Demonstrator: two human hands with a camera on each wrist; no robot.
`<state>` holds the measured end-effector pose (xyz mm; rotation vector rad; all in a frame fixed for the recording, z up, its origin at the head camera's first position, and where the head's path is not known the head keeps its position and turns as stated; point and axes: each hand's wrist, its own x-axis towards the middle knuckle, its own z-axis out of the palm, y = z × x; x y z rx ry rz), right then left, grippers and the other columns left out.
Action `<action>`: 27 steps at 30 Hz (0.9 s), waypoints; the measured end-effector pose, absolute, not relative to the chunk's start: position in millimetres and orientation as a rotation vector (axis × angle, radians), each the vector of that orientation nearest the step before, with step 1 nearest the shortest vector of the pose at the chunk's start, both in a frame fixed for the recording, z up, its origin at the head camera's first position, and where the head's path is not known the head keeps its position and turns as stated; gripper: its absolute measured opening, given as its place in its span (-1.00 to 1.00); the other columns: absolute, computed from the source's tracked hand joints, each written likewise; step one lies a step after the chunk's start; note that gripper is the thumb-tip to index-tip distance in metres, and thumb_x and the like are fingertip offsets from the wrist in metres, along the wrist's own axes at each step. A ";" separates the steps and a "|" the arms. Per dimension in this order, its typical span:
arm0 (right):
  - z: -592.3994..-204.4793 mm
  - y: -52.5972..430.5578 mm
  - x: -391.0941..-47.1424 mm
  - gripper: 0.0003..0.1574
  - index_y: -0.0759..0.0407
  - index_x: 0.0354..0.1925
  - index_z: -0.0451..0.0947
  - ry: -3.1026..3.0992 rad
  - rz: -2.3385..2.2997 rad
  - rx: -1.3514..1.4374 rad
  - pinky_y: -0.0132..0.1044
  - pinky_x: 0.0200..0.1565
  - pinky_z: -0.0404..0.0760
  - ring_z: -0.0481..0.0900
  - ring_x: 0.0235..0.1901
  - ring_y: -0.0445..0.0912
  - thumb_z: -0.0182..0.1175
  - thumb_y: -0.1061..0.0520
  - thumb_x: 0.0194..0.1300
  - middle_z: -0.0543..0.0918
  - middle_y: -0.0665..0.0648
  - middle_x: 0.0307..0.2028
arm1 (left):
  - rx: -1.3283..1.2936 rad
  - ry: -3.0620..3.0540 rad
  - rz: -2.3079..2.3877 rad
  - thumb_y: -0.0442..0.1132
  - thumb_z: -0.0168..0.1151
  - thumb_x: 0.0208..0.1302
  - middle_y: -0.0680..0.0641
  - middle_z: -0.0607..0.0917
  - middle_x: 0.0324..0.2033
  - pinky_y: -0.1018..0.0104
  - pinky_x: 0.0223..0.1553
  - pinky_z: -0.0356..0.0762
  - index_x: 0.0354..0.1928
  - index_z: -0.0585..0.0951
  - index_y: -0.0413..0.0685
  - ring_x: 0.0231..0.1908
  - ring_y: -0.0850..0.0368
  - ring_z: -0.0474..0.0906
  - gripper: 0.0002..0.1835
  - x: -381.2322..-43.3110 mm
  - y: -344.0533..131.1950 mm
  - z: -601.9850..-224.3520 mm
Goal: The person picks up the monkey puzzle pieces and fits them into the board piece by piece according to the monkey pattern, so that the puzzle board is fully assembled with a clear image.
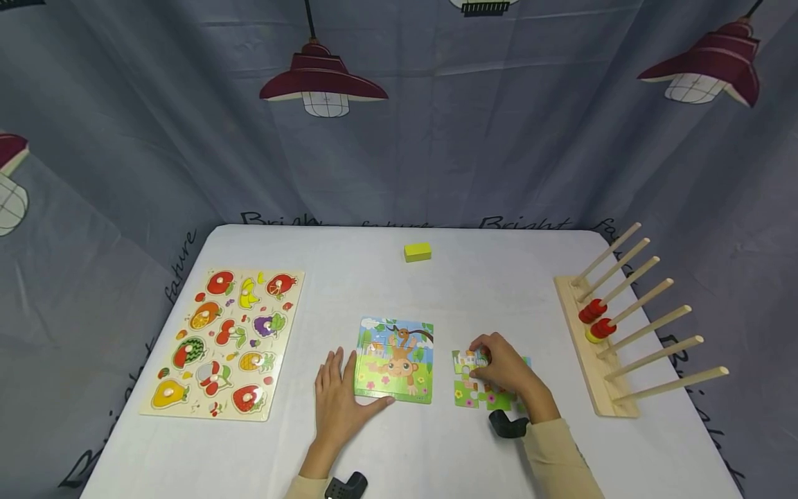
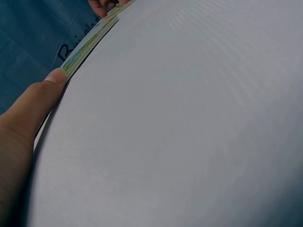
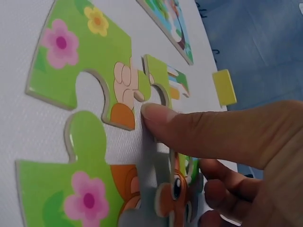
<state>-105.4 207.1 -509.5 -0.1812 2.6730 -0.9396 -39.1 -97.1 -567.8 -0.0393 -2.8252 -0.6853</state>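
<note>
A square monkey picture puzzle (image 1: 397,378) lies flat near the middle of the table. My left hand (image 1: 339,405) rests at its lower left corner, fingers extended and thumb along the bottom edge; the left wrist view shows the thumb (image 2: 54,78) touching that edge. To the right, my right hand (image 1: 505,364) is over loose jigsaw pieces (image 1: 464,398). In the right wrist view it pinches a tilted jigsaw piece (image 3: 178,198) with part of a monkey face, partly hidden by the hand. Green flower pieces (image 3: 102,52) lie flat, slightly apart, beside it.
A fruit puzzle board (image 1: 240,353) lies on the left. At the back sits a yellow block (image 1: 418,252). On the right stands a wooden peg rack (image 1: 589,360) with red and yellow rings (image 1: 601,329) on two pegs, its pegs leaning outward.
</note>
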 end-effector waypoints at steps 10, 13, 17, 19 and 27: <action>-508.4 205.4 -103.1 -0.50 0.14 -0.21 0.48 2.785 -0.887 -0.198 -0.27 -0.22 0.32 0.23 -0.21 -0.06 0.45 0.17 -0.19 0.49 0.08 -0.23 | -0.037 -2.826 -0.699 0.55 0.19 -0.38 -0.24 0.22 0.30 -0.03 0.33 -0.11 0.30 0.26 -0.08 0.35 -0.14 0.00 0.20 -39.0 -96.8 -568.2; -507.5 205.8 -103.6 -0.57 0.11 -0.24 0.49 2.776 -0.903 -0.176 -0.30 -0.30 0.28 0.25 -0.29 -0.08 0.42 0.17 -0.14 0.49 0.09 -0.33 | -0.039 -2.820 -0.700 0.55 0.20 -0.38 -0.24 0.23 0.29 -0.03 0.32 -0.11 0.30 0.26 -0.08 0.35 -0.14 0.01 0.20 -39.0 -96.8 -568.4; -507.6 207.3 -104.2 -0.69 0.10 -0.28 0.52 2.748 -0.949 -0.174 -0.32 -0.37 0.28 0.26 -0.41 -0.11 0.37 0.17 -0.06 0.46 0.10 -0.43 | -0.042 -2.814 -0.699 0.55 0.20 -0.39 -0.24 0.23 0.29 -0.03 0.32 -0.10 0.29 0.27 -0.09 0.34 -0.14 0.01 0.20 -38.9 -96.6 -568.8; -508.3 207.8 -104.3 -0.72 0.09 -0.29 0.54 2.741 -0.968 -0.179 -0.31 -0.32 0.33 0.29 -0.43 -0.13 0.36 0.17 -0.04 0.52 0.06 -0.43 | -0.042 -2.815 -0.699 0.55 0.20 -0.38 -0.24 0.23 0.29 -0.03 0.32 -0.10 0.29 0.26 -0.09 0.35 -0.14 0.01 0.20 -38.9 -96.5 -568.9; -510.8 205.7 -105.0 -0.77 0.07 -0.25 0.56 2.654 -1.127 -0.120 -0.37 -0.36 0.46 0.44 -0.41 -0.16 0.30 0.20 0.04 0.59 0.00 -0.41 | -0.037 -2.831 -0.674 0.56 0.17 -0.38 -0.25 0.22 0.30 -0.03 0.32 -0.10 0.30 0.26 -0.09 0.34 -0.14 0.01 0.20 -38.7 -96.6 -568.0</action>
